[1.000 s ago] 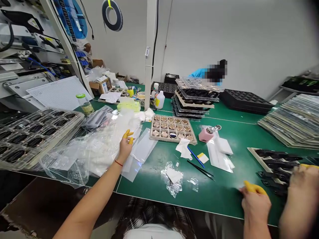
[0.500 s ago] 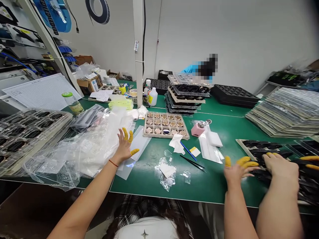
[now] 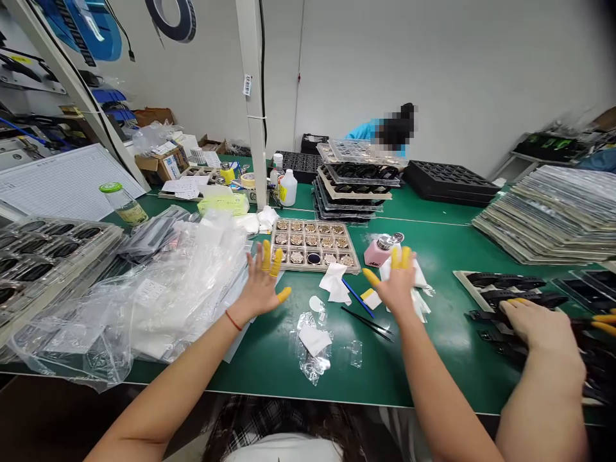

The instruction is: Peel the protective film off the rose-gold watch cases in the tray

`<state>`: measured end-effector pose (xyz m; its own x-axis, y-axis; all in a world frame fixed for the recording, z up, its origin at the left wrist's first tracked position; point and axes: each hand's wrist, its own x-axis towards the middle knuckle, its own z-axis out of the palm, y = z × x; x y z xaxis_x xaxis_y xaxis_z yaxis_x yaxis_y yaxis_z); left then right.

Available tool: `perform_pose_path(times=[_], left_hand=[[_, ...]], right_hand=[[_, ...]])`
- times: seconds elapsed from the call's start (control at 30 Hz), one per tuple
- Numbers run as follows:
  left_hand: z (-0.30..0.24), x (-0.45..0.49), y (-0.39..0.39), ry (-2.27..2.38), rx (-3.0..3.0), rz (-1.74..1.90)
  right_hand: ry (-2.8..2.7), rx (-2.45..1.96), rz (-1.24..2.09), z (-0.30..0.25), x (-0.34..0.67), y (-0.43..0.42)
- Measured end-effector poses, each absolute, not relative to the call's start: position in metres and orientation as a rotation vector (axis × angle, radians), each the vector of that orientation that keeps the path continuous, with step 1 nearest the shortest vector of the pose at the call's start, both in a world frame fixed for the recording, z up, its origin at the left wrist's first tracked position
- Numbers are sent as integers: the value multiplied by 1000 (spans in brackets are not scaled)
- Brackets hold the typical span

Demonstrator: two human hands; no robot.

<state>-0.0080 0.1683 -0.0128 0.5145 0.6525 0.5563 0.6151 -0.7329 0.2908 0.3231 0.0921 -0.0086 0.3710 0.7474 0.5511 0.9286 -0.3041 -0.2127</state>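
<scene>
My left hand (image 3: 261, 283) is raised over the table, fingers spread, with yellow finger cots and nothing held. It hovers by the lower left corner of a clear tray (image 3: 355, 259) of round watch parts, one showing a dark face. My right hand (image 3: 398, 282), also in yellow finger cots, is open and empty in front of the pink pump bottle (image 3: 376, 253), hiding part of the white wipes there. Between my hands lie crumpled white paper (image 3: 335, 283), a blue stick (image 3: 359, 298), black tweezers (image 3: 368, 323) and clear film scraps (image 3: 312, 366).
Another person's hand (image 3: 539, 324) rests on black watch straps (image 3: 505, 282) at the right. Plastic bags (image 3: 178, 289) and stacked trays (image 3: 62, 250) fill the left. A tall tray stack (image 3: 356, 186) and thin sheets (image 3: 553, 218) stand farther back.
My right hand has moved left from beside the watch straps to the pink bottle. My left hand has shifted slightly right, towards the tray. The view has turned slightly.
</scene>
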Motion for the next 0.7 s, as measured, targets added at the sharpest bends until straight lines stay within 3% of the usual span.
perform_pose_path(times=[0.2, 0.37, 0.5, 0.7], left_hand=[[-16, 82, 203, 1197, 2472, 722], [-30, 113, 252, 1197, 2339, 669], [-33, 121, 264, 1145, 2167, 691], [-24, 101, 238, 1113, 1755, 859]], right_hand=[[-1792, -2191, -265, -15, 249, 125], [-1673, -2209, 48, -55, 265, 97], [-1489, -2045, 134, -48, 279, 96], [-1153, -1673, 542, -42, 278, 98]])
